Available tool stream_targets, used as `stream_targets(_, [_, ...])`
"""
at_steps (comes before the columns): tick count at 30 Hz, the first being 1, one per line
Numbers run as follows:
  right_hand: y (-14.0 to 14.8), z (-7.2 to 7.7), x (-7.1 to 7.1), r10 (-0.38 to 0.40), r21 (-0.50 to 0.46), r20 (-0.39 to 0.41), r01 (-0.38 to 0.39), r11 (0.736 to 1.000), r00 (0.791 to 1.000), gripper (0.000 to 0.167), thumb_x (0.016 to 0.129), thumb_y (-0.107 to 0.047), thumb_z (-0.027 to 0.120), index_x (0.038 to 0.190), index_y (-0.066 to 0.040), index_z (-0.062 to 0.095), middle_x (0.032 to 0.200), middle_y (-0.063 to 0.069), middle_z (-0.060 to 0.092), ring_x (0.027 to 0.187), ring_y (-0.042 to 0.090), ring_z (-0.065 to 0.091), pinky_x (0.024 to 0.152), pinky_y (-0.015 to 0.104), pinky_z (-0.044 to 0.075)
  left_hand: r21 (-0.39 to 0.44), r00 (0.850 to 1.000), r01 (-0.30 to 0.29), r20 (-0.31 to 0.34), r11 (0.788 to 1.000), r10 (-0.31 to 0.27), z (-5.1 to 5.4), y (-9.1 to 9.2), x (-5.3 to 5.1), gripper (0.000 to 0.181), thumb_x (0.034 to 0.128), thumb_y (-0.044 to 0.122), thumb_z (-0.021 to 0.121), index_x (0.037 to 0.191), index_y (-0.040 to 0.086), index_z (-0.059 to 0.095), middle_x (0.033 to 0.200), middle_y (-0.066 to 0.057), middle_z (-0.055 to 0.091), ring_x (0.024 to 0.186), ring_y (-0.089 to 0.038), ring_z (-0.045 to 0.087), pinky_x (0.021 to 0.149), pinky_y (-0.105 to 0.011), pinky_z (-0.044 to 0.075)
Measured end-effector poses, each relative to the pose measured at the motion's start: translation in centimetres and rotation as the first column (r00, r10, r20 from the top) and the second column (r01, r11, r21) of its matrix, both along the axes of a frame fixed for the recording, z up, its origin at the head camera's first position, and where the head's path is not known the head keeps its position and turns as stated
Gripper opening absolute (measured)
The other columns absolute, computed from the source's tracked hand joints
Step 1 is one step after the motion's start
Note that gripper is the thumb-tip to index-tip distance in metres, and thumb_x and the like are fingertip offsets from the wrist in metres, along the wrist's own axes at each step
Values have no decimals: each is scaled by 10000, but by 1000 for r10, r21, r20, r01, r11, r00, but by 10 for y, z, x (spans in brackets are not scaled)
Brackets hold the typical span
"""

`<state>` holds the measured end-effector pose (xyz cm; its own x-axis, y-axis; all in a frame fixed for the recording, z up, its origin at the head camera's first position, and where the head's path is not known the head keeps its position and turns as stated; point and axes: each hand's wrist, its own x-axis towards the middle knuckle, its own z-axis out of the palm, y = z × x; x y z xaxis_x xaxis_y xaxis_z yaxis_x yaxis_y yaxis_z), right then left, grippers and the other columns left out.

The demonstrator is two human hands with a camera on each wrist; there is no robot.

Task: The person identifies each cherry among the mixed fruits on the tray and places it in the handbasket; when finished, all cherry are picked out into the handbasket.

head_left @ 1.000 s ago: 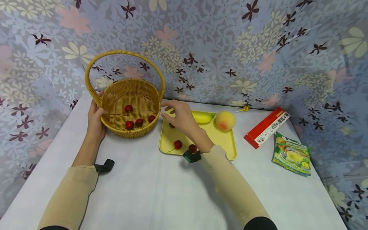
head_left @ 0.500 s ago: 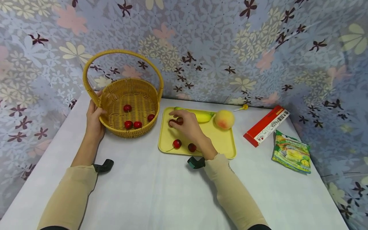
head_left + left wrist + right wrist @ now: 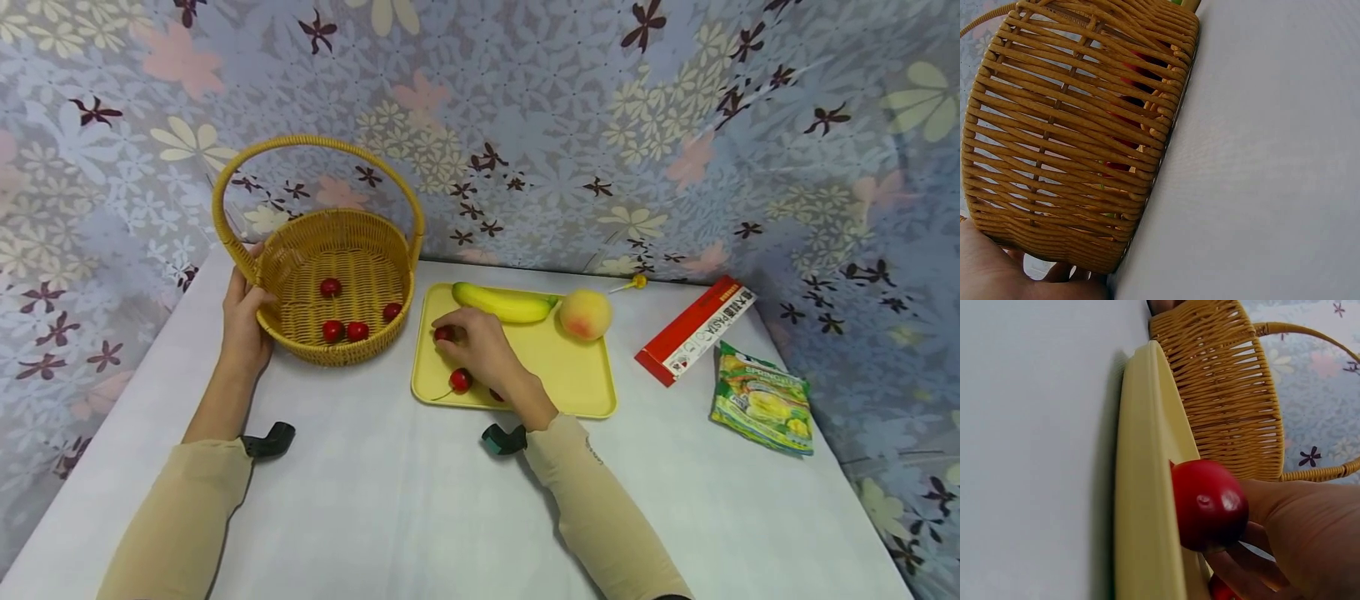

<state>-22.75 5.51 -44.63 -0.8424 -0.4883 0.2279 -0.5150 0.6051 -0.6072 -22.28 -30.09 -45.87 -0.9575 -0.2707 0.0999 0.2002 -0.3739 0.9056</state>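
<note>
A wicker basket (image 3: pixel 337 350) with a tall handle stands at the left of the table, several red cherries (image 3: pixel 333 332) on its floor. My left hand (image 3: pixel 243 321) grips its left side, thumb over the rim and the other fingers mostly hidden. Over the left part of a yellow tray (image 3: pixel 555 375), my right hand (image 3: pixel 483 346) pinches a dark red cherry (image 3: pixel 444 333) between thumb and forefinger. A second cherry (image 3: pixel 460 381) with a stem lies just in front of that hand. Another cherry (image 3: pixel 496 395) is partly covered by the wrist.
A banana (image 3: pixel 506 303) lies along the tray's back edge, with a peach (image 3: pixel 586 315) at its right end. Further right are a yellow lollipop (image 3: pixel 637 282), a red and white pasta box (image 3: pixel 697 330) and a green soup packet (image 3: pixel 762 402). A patterned cloth hangs behind.
My right hand has moved from beside the basket's right rim back over the tray, then down onto a cherry there. The left hand keeps its hold on the basket.
</note>
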Motion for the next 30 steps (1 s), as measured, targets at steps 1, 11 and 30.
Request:
stream_targets(1, [0, -1, 0, -1, -1, 5, 1, 1000, 1000, 263, 915, -122, 819, 1172, -78, 792, 1190, 75, 761, 1119, 230, 692, 1003, 389, 541, -1, 1000, 2, 0, 1000, -2, 0, 0, 0, 754, 921, -80, 350, 1580, 266, 468, 1643, 1, 385, 1434, -220, 374, 1114, -265, 379])
stream_targets(11, [-1, -6, 2, 0, -60, 6, 0, 998, 1000, 301, 898, -124, 837, 1184, -53, 778, 1168, 81, 766, 1042, 209, 728, 938, 352, 575, -7, 1000, 6, 9, 1000, -6, -1, -2, 1, 752, 927, -74, 356, 1587, 271, 460, 1646, 3, 381, 1438, -223, 375, 1129, -276, 378])
stream_targets(30, [-18, 58, -9, -23, -285, -139, -17, 958, 990, 325, 931, -117, 802, 1246, -57, 750, 1158, 92, 768, 1072, 214, 734, 892, 346, 608, 19, 1000, 5, 6, 1000, -5, 0, -2, -1, 754, 917, -85, 354, 1566, 274, 490, 1643, -4, 391, 1438, -227, 382, 1140, -291, 373])
